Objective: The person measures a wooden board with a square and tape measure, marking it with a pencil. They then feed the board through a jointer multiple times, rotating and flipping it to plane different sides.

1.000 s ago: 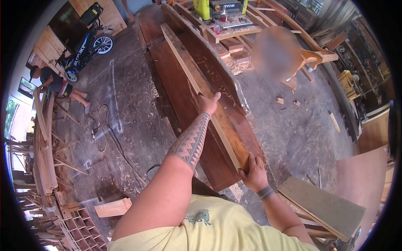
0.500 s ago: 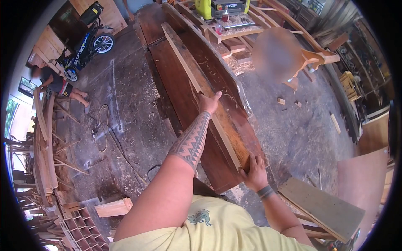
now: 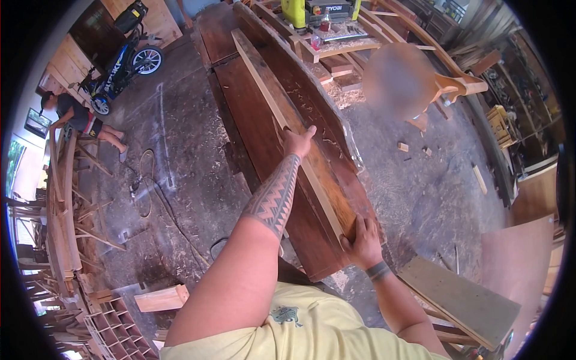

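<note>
A long wooden plank (image 3: 327,186) with a pale edge lies lengthwise on a dark reddish-brown workbench (image 3: 249,114). Around the middle of the plank my left hand (image 3: 297,142) is closed, thumb over the top and fingers hidden at the side. My right hand (image 3: 364,243) grips the near end, with its fingers over the top face and thumb at the pale edge. Thin wood shavings lie on the bench beside the plank, along the raised far-side board (image 3: 312,90).
A green planer machine (image 3: 294,13) stands at the top. At left, a person (image 3: 75,114) bends over long timber, near a parked motorbike (image 3: 114,75). A cable (image 3: 165,204) runs over the floor. A grey board (image 3: 462,300) lies at lower right.
The person at left has shifted slightly and the head is raised a little. My hands keep their grip on the plank, with only very slight movement.
</note>
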`<state>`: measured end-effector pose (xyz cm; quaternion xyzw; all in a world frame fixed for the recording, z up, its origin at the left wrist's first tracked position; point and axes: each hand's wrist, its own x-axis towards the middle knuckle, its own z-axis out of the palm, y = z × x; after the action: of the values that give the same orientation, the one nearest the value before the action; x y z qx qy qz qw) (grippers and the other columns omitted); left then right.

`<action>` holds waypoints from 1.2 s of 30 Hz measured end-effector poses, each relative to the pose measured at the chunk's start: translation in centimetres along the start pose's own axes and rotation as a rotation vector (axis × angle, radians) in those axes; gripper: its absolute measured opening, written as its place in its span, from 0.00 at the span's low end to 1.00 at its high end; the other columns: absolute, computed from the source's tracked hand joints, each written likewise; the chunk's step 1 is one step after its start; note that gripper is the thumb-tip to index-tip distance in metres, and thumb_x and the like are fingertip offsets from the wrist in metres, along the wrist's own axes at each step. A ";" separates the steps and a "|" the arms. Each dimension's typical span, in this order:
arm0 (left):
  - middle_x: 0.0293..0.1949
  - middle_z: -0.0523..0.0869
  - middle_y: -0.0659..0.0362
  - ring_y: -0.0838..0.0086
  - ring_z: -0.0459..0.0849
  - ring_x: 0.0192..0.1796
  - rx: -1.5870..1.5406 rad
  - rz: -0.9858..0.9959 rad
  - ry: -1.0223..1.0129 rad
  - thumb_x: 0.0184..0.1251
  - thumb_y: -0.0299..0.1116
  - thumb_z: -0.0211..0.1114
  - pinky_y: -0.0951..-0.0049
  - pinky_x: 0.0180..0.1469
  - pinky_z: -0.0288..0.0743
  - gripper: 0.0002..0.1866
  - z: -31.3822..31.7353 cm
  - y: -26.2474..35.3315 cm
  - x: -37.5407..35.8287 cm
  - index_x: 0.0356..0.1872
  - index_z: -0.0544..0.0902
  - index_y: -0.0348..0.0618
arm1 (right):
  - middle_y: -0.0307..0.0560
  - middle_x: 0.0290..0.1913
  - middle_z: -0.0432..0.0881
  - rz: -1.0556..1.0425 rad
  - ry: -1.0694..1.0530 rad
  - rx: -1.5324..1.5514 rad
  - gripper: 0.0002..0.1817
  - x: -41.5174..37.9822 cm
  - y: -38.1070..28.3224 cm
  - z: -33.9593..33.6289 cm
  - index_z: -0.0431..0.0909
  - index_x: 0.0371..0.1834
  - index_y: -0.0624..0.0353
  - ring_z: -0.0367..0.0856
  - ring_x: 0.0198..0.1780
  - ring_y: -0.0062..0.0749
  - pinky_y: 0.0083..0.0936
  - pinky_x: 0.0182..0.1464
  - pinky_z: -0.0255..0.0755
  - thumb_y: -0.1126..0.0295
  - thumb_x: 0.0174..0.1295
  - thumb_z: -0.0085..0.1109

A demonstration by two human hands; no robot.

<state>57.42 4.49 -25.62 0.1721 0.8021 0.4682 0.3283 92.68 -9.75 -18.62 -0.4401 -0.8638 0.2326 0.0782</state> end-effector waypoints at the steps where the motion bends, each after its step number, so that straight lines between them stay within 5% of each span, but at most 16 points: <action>1: 0.76 0.76 0.32 0.47 0.78 0.78 0.003 -0.014 -0.001 0.64 0.61 0.82 0.56 0.79 0.72 0.59 -0.1 0.2 0.2 0.78 0.63 0.19 | 0.66 0.60 0.75 0.000 0.003 0.004 0.46 0.2 0.0 0.1 0.66 0.78 0.71 0.76 0.64 0.66 0.51 0.70 0.72 0.58 0.61 0.74; 13: 0.79 0.73 0.33 0.48 0.74 0.81 -0.041 0.013 0.009 0.63 0.58 0.84 0.56 0.81 0.70 0.60 -0.7 1.6 3.4 0.80 0.61 0.20 | 0.65 0.59 0.75 0.019 0.022 -0.028 0.45 3.9 -1.3 0.8 0.67 0.77 0.68 0.76 0.63 0.64 0.52 0.67 0.74 0.56 0.61 0.75; 16: 0.77 0.73 0.28 0.42 0.74 0.80 0.007 0.064 0.007 0.65 0.66 0.78 0.53 0.81 0.69 0.66 -0.9 1.5 4.3 0.83 0.53 0.20 | 0.65 0.59 0.75 0.032 0.026 -0.034 0.44 4.7 -1.9 0.7 0.67 0.76 0.68 0.77 0.62 0.64 0.52 0.67 0.75 0.56 0.61 0.75; 25: 0.80 0.68 0.26 0.42 0.71 0.82 -0.039 0.097 -0.043 0.65 0.66 0.77 0.54 0.83 0.67 0.70 -1.1 1.3 8.6 0.85 0.47 0.19 | 0.66 0.59 0.76 -0.007 0.048 -0.043 0.43 7.7 -2.7 1.1 0.68 0.74 0.70 0.77 0.62 0.66 0.53 0.65 0.75 0.57 0.61 0.75; 28: 0.79 0.72 0.32 0.49 0.74 0.80 -0.085 0.044 0.010 0.65 0.55 0.84 0.58 0.81 0.70 0.59 -1.1 2.1 9.2 0.80 0.59 0.19 | 0.66 0.59 0.76 0.013 0.028 -0.033 0.43 8.7 -3.4 0.9 0.68 0.74 0.70 0.77 0.62 0.66 0.53 0.65 0.75 0.57 0.61 0.74; 31: 0.80 0.69 0.27 0.42 0.71 0.82 -0.009 0.069 -0.040 0.64 0.65 0.78 0.55 0.83 0.68 0.70 -1.8 2.4 10.2 0.85 0.46 0.20 | 0.67 0.60 0.76 0.035 0.009 -0.026 0.43 9.7 -3.9 0.9 0.68 0.74 0.70 0.78 0.61 0.66 0.53 0.65 0.76 0.58 0.61 0.74; 36: 0.79 0.71 0.28 0.42 0.73 0.81 0.004 0.044 -0.036 0.64 0.64 0.78 0.54 0.82 0.68 0.69 -2.0 2.8 12.1 0.86 0.46 0.21 | 0.66 0.59 0.76 -0.008 0.054 -0.034 0.43 11.3 -4.3 1.4 0.67 0.75 0.70 0.78 0.62 0.66 0.54 0.65 0.76 0.59 0.61 0.74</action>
<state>47.15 11.68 -26.98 0.1989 0.7932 0.4704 0.3317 82.34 -3.34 -18.62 -0.4440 -0.8669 0.2057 0.0949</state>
